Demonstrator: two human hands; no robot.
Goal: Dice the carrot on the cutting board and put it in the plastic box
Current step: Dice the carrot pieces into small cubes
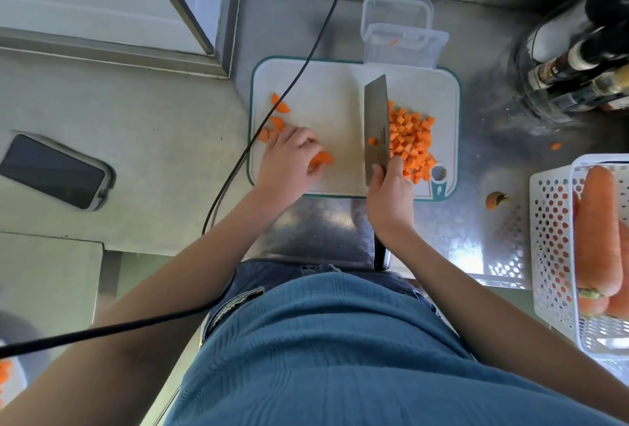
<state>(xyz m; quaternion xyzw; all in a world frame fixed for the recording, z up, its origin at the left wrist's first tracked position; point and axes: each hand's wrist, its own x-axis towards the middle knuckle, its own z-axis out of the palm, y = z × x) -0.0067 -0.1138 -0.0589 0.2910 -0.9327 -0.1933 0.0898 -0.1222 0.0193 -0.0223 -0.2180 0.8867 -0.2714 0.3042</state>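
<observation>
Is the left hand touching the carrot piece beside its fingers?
Touching. The head view shows the left hand with fingers curled onto the carrot piece.

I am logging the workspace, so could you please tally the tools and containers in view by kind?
Steel cleaver with a black handle: 1
White cutting board with a teal rim: 1
Clear plastic box: 1
Clear plastic lid behind it: 1
White perforated plastic basket: 1
Dark phone in a grey case: 1
Total: 6
</observation>
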